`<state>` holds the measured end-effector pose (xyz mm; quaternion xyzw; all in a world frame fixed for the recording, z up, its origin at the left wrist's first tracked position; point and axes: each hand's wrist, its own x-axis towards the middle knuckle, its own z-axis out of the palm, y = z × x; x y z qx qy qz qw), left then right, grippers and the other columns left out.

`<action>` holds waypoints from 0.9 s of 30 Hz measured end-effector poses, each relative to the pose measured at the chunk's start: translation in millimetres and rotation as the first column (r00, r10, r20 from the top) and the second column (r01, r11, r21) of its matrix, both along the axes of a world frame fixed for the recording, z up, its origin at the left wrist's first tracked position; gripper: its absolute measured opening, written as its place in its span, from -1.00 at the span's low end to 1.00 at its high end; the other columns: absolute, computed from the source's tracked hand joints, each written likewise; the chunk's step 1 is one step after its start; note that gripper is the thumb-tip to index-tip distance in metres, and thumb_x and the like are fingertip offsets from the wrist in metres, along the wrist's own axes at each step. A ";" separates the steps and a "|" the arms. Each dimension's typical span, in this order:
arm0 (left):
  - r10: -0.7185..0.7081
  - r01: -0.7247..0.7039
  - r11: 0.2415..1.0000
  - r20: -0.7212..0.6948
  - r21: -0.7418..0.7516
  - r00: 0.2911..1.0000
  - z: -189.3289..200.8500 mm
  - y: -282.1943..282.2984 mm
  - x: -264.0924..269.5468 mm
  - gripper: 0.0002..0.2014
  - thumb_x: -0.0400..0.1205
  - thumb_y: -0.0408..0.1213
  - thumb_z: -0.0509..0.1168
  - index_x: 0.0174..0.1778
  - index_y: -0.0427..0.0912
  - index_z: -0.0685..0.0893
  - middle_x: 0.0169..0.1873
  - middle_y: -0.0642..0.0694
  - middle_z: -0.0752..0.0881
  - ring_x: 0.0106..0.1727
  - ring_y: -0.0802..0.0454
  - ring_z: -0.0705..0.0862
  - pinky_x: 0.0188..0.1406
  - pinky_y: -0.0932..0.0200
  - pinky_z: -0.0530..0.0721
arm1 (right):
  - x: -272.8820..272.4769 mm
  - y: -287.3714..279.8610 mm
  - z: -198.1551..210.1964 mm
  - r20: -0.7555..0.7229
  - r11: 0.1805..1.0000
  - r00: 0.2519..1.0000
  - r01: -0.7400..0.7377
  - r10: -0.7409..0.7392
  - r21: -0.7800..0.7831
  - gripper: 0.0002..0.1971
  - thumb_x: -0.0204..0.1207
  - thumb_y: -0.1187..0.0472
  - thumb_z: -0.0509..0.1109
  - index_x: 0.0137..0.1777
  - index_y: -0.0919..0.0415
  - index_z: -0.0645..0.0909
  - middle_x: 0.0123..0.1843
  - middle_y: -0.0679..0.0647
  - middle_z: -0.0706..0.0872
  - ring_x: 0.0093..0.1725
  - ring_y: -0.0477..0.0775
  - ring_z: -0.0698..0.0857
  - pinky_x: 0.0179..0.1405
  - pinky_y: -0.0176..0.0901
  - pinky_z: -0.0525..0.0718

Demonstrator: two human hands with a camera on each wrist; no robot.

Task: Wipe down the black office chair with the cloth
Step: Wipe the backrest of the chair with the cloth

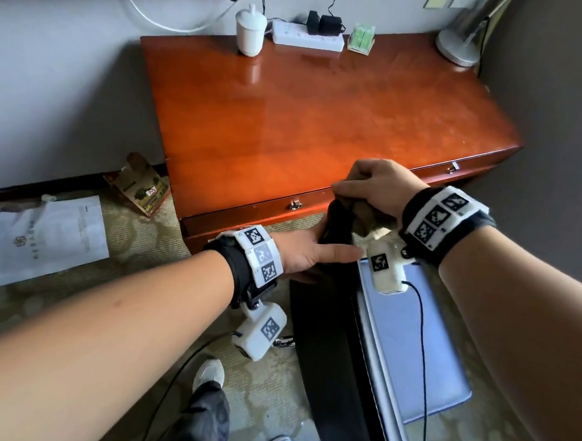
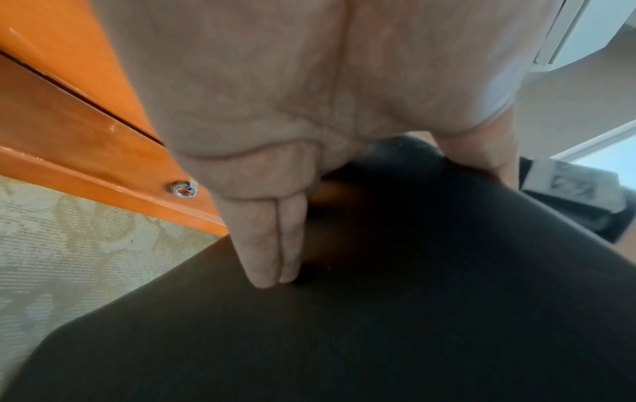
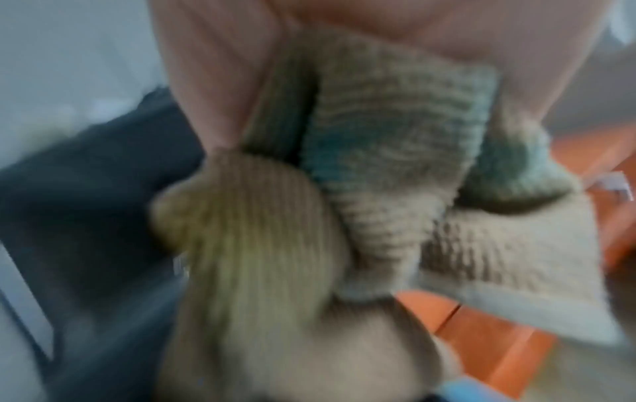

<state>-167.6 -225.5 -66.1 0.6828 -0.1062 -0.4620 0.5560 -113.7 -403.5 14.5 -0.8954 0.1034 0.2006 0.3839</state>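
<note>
The black office chair (image 1: 327,325) stands before me, its backrest seen from above and its seat (image 1: 414,347) shining pale blue-grey. My right hand (image 1: 376,188) grips a bunched beige cloth (image 1: 368,221) against the top edge of the backrest. The right wrist view shows the ribbed cloth (image 3: 395,163) squeezed between the fingers (image 3: 213,81), with the dark chair (image 3: 86,204) to the left. My left hand (image 1: 308,255) lies on the rear face of the backrest (image 2: 344,326), fingers (image 2: 265,244) straight and pressed flat, thumb laid across the top edge.
A red-brown wooden desk (image 1: 323,120) with drawers stands just beyond the chair. At its back are a white lidded cup (image 1: 249,30), a power strip (image 1: 307,39), a green box (image 1: 361,38) and a lamp base (image 1: 458,46). Papers (image 1: 36,239) and a carton (image 1: 138,187) lie on the carpet at left.
</note>
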 end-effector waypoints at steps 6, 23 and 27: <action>0.087 -0.090 0.993 -0.043 -0.080 0.995 10.2 -0.2 5.2 0.02 0.22 0.44 0.54 0.66 0.41 0.38 0.30 0.02 0.81 0.25 -0.06 0.84 0.38 -0.15 0.78 | -4.4 4.9 9.9 0.138 0.979 0.986 -0.061 0.089 -0.195 -0.72 0.46 -0.08 0.66 -0.25 0.06 0.68 -0.42 -0.11 0.71 -0.44 -0.06 0.64 -0.37 -0.21 0.62; 0.333 -0.400 0.911 -0.393 -0.100 0.857 25.8 -11.7 1.4 -0.06 0.43 0.66 0.29 0.49 -0.02 0.70 0.41 -0.31 0.75 0.34 -0.43 0.78 0.31 -0.55 0.72 | -119.0 -9.0 30.3 0.198 0.999 0.979 0.046 -0.049 0.019 -0.87 0.64 0.14 0.50 0.13 0.00 0.81 -0.26 -0.07 0.77 -0.47 -0.12 0.68 -0.63 -0.29 0.54; 0.107 -0.177 0.978 -0.460 -0.112 0.881 39.9 -0.4 -30.0 -0.20 0.64 0.52 0.17 0.38 -0.15 0.75 0.18 -0.30 0.80 0.11 -0.32 0.82 0.22 -0.34 0.78 | -145.9 -8.2 39.1 0.222 0.964 0.954 -0.155 0.203 -0.217 -0.82 0.59 0.06 0.56 0.17 -0.11 0.85 0.05 -0.11 0.68 -0.20 -0.31 0.68 -0.29 -0.58 0.53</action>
